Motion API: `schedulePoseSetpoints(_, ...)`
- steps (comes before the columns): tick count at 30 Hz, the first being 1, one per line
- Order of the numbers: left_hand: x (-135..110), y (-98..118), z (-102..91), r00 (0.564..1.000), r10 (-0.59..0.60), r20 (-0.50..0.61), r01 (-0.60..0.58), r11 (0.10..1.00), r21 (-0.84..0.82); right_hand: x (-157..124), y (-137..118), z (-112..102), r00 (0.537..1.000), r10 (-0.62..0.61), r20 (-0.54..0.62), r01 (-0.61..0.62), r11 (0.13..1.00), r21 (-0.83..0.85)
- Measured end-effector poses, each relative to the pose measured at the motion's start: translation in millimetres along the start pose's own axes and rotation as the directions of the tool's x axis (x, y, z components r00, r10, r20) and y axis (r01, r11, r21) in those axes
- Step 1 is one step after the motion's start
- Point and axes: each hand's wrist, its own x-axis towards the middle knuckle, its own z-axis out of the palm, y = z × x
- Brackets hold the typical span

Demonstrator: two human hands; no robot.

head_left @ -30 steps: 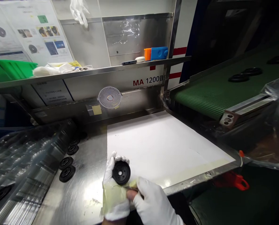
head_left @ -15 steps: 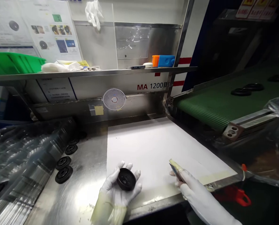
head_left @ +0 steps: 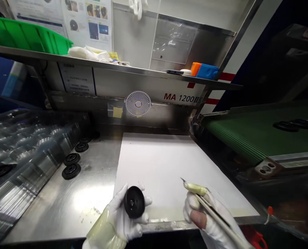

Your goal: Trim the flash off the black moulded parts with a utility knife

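My left hand (head_left: 123,216), in a white glove with a yellowish cuff, holds a black round wheel-like plastic part (head_left: 134,202) in its curled fingers, the part's hollow side tilted toward me. Across the front of the white sheet, my right hand (head_left: 205,211) grips a slim knife-like tool (head_left: 216,218) with a long pale shaft. A dark pointed tip shows beyond the index finger, which has a yellowish covering. Bare skin shows at one fingertip of this glove. Tool and part are apart.
A white sheet (head_left: 154,162) covers part of the metal table (head_left: 99,173). Several black wheels (head_left: 71,171) lie beside stacked clear trays (head_left: 40,148) at left. A green conveyor belt (head_left: 242,131) carries black parts at right. Above runs a shelf (head_left: 143,71) with a green bin (head_left: 27,36).
My view has shifted and tilted. The left hand has turned the black part more upright. My right hand has rolled over, so its fingers and the tool's long shaft now show.
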Motion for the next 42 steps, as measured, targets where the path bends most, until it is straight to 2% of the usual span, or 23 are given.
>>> schedulePoseSetpoints(4, -1, 1, -1.7, 0.991, -0.01, -0.131, 0.009, 1.0, -0.008, -14, 3, 34, 0.999, 0.021, 0.033, -0.019, 0.999, -0.039)
schedulePoseSetpoints(5, -3, 1, -2.3, 0.994, -0.003, -0.11, 0.001, 1.0, -0.017, -17, 3, 43, 0.998, 0.035, 0.05, -0.032, 0.998, -0.057)
schedulePoseSetpoints(7, -6, 0, -4.7, 1.0, 0.008, -0.001, -0.008, 1.0, -0.012, -21, 2, 56, 0.996, 0.038, 0.086, -0.03, 0.995, -0.093)
schedulePoseSetpoints(9, -8, 0, -8.6, 0.996, 0.032, 0.082, -0.035, 0.999, 0.041, -22, 1, 66, 0.992, 0.047, 0.121, -0.035, 0.994, -0.099)
schedulePoseSetpoints(11, -7, 0, -12.5, 0.996, 0.041, 0.076, -0.048, 0.994, 0.1, -22, 1, 73, 0.992, 0.06, 0.113, -0.056, 0.998, -0.038)
schedulePoseSetpoints(13, -5, 0, -14.9, 0.999, 0.029, 0.025, -0.032, 0.99, 0.135, -21, 5, 79, 0.994, 0.083, 0.071, -0.085, 0.996, 0.026)
schedulePoseSetpoints(16, -3, -4, -14.6, 0.999, 0.048, -0.006, -0.046, 0.989, 0.141, -18, 14, 90, 0.989, 0.147, -0.014, -0.147, 0.989, -0.01)
schedulePoseSetpoints(20, -5, -9, -9.7, 0.997, 0.075, 0.012, -0.076, 0.985, 0.157, -13, 31, 98, 0.981, 0.175, -0.089, -0.184, 0.977, -0.107)
schedulePoseSetpoints(25, -9, -10, -4.5, 1.0, 0.017, -0.024, -0.013, 0.983, 0.182, -14, 51, 97, 0.987, 0.155, -0.031, -0.157, 0.985, -0.077)
schedulePoseSetpoints(30, -9, -12, -4.9, 0.996, 0.056, -0.063, -0.04, 0.973, 0.228, -17, 48, 98, 0.984, 0.177, -0.018, -0.178, 0.98, -0.086)
schedulePoseSetpoints(33, -7, -15, -4.5, 0.981, 0.18, -0.077, -0.158, 0.959, 0.234, -19, 43, 101, 0.978, 0.203, -0.055, -0.208, 0.974, -0.095)
schedulePoseSetpoints(36, -6, -20, -2.2, 0.916, 0.391, -0.096, -0.355, 0.897, 0.261, -21, 44, 103, 0.976, 0.184, -0.117, -0.196, 0.974, -0.11)
schedulePoseSetpoints(39, -6, -25, 0.0, 0.882, 0.467, -0.057, -0.429, 0.849, 0.308, -24, 48, 107, 0.978, 0.156, -0.137, -0.167, 0.983, -0.074)
schedulePoseSetpoints(42, -10, -27, -0.8, 0.829, 0.558, -0.045, -0.474, 0.743, 0.473, -25, 50, 112, 0.98, 0.141, -0.142, -0.15, 0.987, -0.05)
